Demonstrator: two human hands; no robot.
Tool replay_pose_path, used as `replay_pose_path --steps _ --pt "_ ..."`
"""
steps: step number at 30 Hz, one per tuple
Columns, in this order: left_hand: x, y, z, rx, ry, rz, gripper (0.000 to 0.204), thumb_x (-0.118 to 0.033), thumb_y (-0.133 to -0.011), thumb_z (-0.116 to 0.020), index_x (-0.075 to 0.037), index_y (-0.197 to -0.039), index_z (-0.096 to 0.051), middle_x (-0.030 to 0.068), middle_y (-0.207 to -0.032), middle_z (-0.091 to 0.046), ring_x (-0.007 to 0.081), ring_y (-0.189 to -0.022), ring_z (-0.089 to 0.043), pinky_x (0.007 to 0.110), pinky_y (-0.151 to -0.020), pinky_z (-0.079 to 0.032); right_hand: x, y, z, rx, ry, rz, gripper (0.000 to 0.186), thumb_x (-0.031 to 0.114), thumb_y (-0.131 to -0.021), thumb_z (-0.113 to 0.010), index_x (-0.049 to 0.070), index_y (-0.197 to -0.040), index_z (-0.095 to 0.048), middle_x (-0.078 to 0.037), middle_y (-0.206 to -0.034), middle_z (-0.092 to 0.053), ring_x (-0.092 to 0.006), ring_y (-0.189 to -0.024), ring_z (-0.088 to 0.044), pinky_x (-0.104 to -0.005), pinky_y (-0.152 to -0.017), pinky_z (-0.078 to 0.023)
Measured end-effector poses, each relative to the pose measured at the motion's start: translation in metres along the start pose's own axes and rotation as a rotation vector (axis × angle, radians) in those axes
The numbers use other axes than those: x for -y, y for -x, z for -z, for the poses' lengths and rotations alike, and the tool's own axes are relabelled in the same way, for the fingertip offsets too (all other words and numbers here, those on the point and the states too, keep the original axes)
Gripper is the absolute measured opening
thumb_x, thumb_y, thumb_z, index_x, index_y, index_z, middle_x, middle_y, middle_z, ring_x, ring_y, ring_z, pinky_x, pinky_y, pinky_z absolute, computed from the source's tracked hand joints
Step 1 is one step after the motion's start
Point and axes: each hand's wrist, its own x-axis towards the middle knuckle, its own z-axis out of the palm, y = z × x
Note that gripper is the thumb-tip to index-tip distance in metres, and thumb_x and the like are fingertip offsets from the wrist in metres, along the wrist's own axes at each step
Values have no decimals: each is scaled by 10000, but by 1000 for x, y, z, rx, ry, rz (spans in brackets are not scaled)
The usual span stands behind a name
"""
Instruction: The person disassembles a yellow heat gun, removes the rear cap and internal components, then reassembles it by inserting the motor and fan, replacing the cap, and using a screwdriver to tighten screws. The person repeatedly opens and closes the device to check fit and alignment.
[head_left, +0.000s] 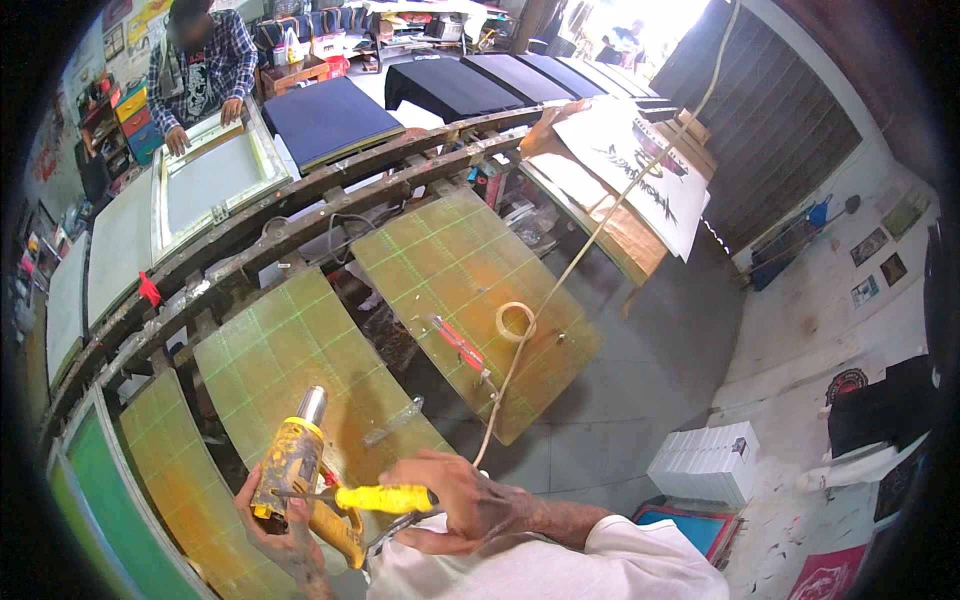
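In the lower middle, my left hand (273, 530) grips the body of a worn yellow heat gun (287, 465), whose metal nozzle points up and away. My right hand (465, 510) is closed on a screwdriver (385, 497) with a yellow handle; its shaft reaches to the side of the heat gun. Beyond them, a red-handled tool (458, 342) and a tape roll (515, 320) lie on a gridded board (430, 240), with a long cord (565, 272) running across it.
A person (195, 80) handles a screen frame (212, 180) at upper left. Curved metal rails (300, 207) carry platens around me. Paper sheets (620, 150) lie on the right platen. A green screen (95, 470) stands at lower left, white stacked boards (700, 465) at lower right.
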Motion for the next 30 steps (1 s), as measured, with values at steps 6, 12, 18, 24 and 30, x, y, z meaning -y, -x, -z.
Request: replay_pose_path --steps 6,12,18,24,30 --pt "5 -5 1 -6 111 -50 641 -318 -869 -843 -10 -1369 -588 187 -1412 -598 302 -1284 -590 464 -1114 -488 -13 21 5 187 232 -100 504 241 -902 -814 -8 -1281 -594 -155 -1012 -729 -350 -830 -712 -452 -749 -558" --pt "2 -10 10 -54 23 -128 609 -246 -865 -825 -6 -1370 -585 220 -1394 -630 298 -1275 -617 432 -1094 -499 0 25 -3 176 217 -80 476 251 -831 -895 37 -1183 -656 -128 -1030 -771 -292 -884 -756 -414 -780 -585" --pt "2 -11 21 -67 -7 -151 603 -154 -848 -823 2 -1369 -563 260 -1413 -604 316 -1310 -608 430 -1091 -510 0 8 -6 148 214 -126 466 286 -794 -932 30 -1104 -698 -130 -1047 -782 -255 -841 -759 -383 -729 -586" --pt "2 -11 22 -27 49 -132 604 -147 -865 -806 10 -1385 -541 265 -1438 -584 321 -1334 -592 434 -1101 -508 -1 3 -15 195 140 -92 514 383 -757 -949 8 -1010 -702 -95 -809 -705 -266 -686 -706 -380 -659 -567" --pt "4 -16 22 15 21 -166 607 -149 -861 -809 9 -1384 -546 269 -1442 -581 329 -1340 -590 438 -1095 -514 0 8 -8 237 267 -73 467 422 -847 -864 11 -953 -667 -106 -814 -656 -264 -625 -602 -389 -593 -489"
